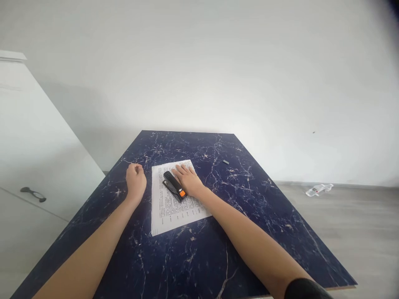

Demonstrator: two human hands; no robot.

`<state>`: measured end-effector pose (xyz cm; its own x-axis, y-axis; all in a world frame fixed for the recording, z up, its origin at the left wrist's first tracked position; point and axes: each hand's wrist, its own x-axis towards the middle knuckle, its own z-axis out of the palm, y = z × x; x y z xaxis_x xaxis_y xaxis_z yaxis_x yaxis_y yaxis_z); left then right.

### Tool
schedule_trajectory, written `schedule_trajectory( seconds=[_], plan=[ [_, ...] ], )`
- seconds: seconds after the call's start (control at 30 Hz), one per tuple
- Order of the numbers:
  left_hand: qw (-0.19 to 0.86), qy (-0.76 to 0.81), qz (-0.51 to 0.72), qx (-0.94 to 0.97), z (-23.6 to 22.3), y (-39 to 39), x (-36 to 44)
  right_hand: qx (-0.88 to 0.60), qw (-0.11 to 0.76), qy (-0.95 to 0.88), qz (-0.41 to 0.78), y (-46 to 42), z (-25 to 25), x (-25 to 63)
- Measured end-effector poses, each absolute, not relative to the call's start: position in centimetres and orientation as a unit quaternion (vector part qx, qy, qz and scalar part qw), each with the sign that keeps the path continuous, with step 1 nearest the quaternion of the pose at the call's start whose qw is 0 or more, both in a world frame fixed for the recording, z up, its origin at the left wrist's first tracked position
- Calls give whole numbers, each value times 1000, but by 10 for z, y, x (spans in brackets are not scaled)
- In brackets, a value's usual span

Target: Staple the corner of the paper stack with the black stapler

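Printed paper sheets (pixel 170 222) lie on the blue marble-patterned table, slightly turned. A black stapler (pixel 172 182) with an orange patch at its near end rests on the print. My right hand (pixel 188 179) lies flat over the right side of the paper, fingers spread, right beside the stapler. Left of the paper, my left hand (pixel 136 180) is held with its fingers curled in, apart from both paper and stapler; nothing shows in it. Farther right on the table sits a small grey strip (pixel 226 162), perhaps staples.
The dark blue table (pixel 183 147) narrows toward a white wall (pixel 199 83). A white cabinet (pixel 34 137) with a dark handle (pixel 33 194) stands close on the left. Crumpled clear plastic packaging (pixel 319 189) lies on the grey floor (pixel 343 224) at right.
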<state>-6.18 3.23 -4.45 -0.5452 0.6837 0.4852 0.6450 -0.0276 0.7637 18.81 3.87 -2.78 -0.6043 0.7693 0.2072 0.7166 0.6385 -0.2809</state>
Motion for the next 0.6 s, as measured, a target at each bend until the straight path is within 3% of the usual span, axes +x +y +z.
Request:
schedule_trajectory(
  seconds=[0.23,0.6],
  plan=[
    [32,700,495,514,-38,27,-59,-471,146,-867,76,12,-28,203],
    [55,704,482,518,-29,23,-53,-586,86,-803,69,-65,-18,366]
  ],
)
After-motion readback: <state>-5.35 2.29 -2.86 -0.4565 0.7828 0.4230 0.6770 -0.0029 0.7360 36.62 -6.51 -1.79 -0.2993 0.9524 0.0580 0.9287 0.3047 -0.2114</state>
